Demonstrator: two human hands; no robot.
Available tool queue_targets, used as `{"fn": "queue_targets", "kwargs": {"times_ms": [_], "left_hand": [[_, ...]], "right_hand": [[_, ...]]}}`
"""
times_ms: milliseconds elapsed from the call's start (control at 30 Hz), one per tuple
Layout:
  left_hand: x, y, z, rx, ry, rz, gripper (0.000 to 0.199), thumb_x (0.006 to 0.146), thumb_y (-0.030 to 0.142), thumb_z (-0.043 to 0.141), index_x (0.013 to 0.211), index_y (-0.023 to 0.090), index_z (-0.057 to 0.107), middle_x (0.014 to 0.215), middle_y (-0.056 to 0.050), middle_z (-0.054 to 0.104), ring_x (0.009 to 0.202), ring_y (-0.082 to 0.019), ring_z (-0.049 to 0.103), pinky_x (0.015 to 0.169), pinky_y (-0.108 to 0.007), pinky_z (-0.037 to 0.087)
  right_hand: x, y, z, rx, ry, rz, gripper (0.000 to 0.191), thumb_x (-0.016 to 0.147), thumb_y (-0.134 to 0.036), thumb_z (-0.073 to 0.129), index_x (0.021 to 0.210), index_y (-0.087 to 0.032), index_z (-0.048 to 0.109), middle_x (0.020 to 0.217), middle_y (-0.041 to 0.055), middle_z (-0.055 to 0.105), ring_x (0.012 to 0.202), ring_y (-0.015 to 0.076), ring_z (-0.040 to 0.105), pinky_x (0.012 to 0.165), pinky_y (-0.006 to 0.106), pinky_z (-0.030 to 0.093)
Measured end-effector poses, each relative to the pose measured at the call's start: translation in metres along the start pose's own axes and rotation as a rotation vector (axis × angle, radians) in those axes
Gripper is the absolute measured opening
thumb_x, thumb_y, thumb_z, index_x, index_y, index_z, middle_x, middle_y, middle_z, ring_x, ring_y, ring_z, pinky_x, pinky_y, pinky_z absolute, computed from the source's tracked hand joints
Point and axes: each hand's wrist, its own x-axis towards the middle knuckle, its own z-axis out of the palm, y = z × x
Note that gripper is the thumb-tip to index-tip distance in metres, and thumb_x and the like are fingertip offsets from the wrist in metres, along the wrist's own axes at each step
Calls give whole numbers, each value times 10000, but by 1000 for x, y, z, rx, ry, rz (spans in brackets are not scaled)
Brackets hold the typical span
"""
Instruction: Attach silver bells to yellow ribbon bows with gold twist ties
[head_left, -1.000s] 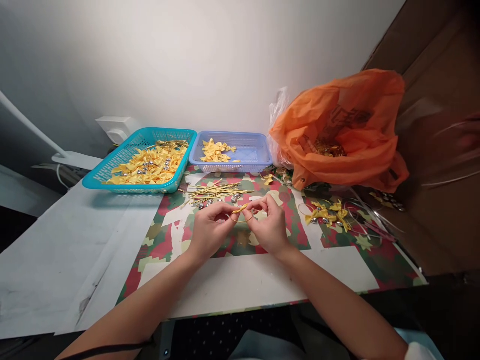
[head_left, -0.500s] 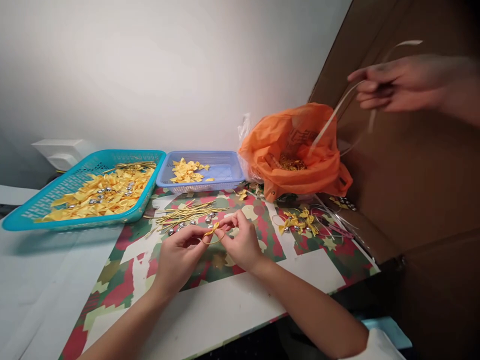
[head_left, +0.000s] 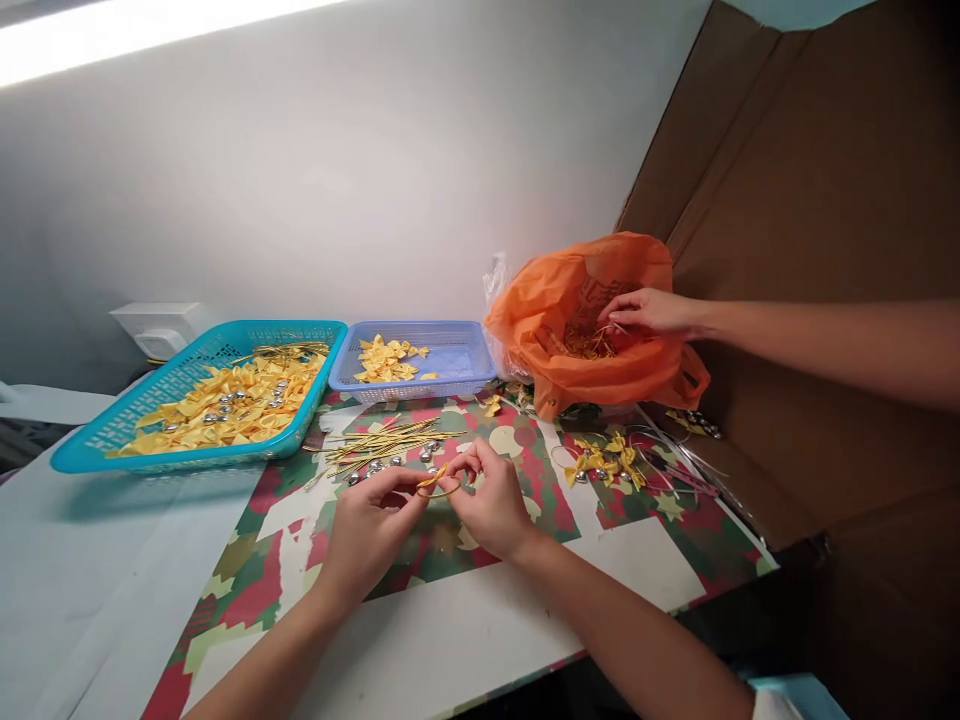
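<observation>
Between my two hands is a small yellow ribbon bow [head_left: 433, 480] with a looped gold cord [head_left: 442, 491] hanging from it. My left hand [head_left: 379, 525] pinches the bow from the left, thumb against fingers. From the other side, my right hand [head_left: 489, 500] closes its fingertips on the bow and cord; exactly which part each finger grips is too small to tell. Just beyond my hands lie a bundle of gold cords [head_left: 390, 440] and several silver bells [head_left: 396, 462] on the patterned board [head_left: 555, 490].
A teal basket [head_left: 82, 450] of yellow bows and bells stands at left, a blue basket [head_left: 457, 365] with bows beside it. Another person's hand [head_left: 652, 310] reaches into an orange bag [head_left: 570, 385]. Bows with bells [head_left: 607, 460] lie at right, near a cardboard wall [head_left: 765, 250].
The other person's hand has come down from the upper right into the orange bag; the pale strip it held no longer shows clearly. My hands keep their pinch on the bow. The view has tilted upward slightly.
</observation>
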Motion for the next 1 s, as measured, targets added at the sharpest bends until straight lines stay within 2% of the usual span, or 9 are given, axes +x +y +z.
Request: {"fn": "queue_targets", "kwargs": {"times_ms": [267, 400, 533, 567, 633, 700, 767, 833, 1000], "left_hand": [[3, -1, 1, -169, -49, -183, 158, 666, 353, 754, 693, 198, 743, 544, 1, 646, 477, -131, 541, 415, -210, 391], [5, -5, 0, -226, -55, -257, 190, 666, 373, 766, 704, 190, 727, 559, 9, 627, 505, -128, 542, 451, -214, 416], [10, -11, -3, -390, -16, -356, 257, 651, 406, 790, 770, 186, 726, 889, -52, 724, 681, -164, 644, 560, -251, 516], [12, -13, -4, -443, -3, -390, 261, 646, 405, 794, 768, 185, 723, 960, -62, 726, 736, -173, 664, 592, -255, 532], [15, -15, -5, -533, 29, -460, 252, 628, 383, 803, 745, 182, 708, 957, -61, 731, 800, -171, 680, 644, -242, 543], [16, -15, -5, -580, 54, -503, 245, 606, 351, 812, 720, 174, 688, 902, -57, 730, 822, -167, 688, 679, -233, 548], [17, -14, -3, -590, 45, -524, 252, 597, 332, 814, 728, 163, 682, 872, -64, 725, 817, -174, 698, 690, -242, 558], [16, -12, -2, -584, 16, -550, 266, 593, 317, 815, 751, 157, 673, 822, -62, 717, 763, -176, 707, 663, -248, 563], [16, -8, -1, -532, -25, -599, 247, 627, 299, 787, 718, 168, 597, 721, -46, 702, 606, -148, 683, 529, -213, 517]], "right_hand": [[2, 5, -1, 0, -37, -33, 202, 780, -220, 555, 704, -240, 370, 707, -24, 618, 627, 142, 496, 614, 277, 394], [1, 2, -4, 45, -67, -23, 218, 777, -255, 605, 706, -239, 399, 736, -11, 635, 701, 160, 546, 688, 300, 433], [8, -4, -21, 266, -21, 11, 176, 759, -314, 662, 791, -237, 508, 858, 15, 646, 840, 181, 597, 807, 340, 469], [11, -6, -28, 366, 7, 30, 185, 773, -340, 644, 778, -240, 489, 866, 16, 645, 841, 181, 602, 816, 349, 474], [18, -11, -44, 587, 58, 58, 244, 807, -404, 560, 716, -245, 399, 781, 7, 611, 799, 187, 603, 814, 376, 486], [23, -17, -58, 723, 60, 107, 302, 820, -451, 490, 678, -245, 320, 592, -26, 475, 614, 175, 533, 735, 383, 493], [25, -22, -66, 819, 12, 143, 331, 820, -447, 459, 654, -238, 264, 489, -65, 280, 449, 137, 332, 602, 340, 448], [24, -26, -68, 905, -63, 161, 323, 809, -410, 451, 644, -227, 243, 491, -76, 174, 437, 116, 184, 523, 291, 361], [17, -29, -61, 935, -242, 155, 265, 792, -349, 450, 629, -219, 286, 512, -69, 160, 480, 113, 149, 519, 275, 263]]}}
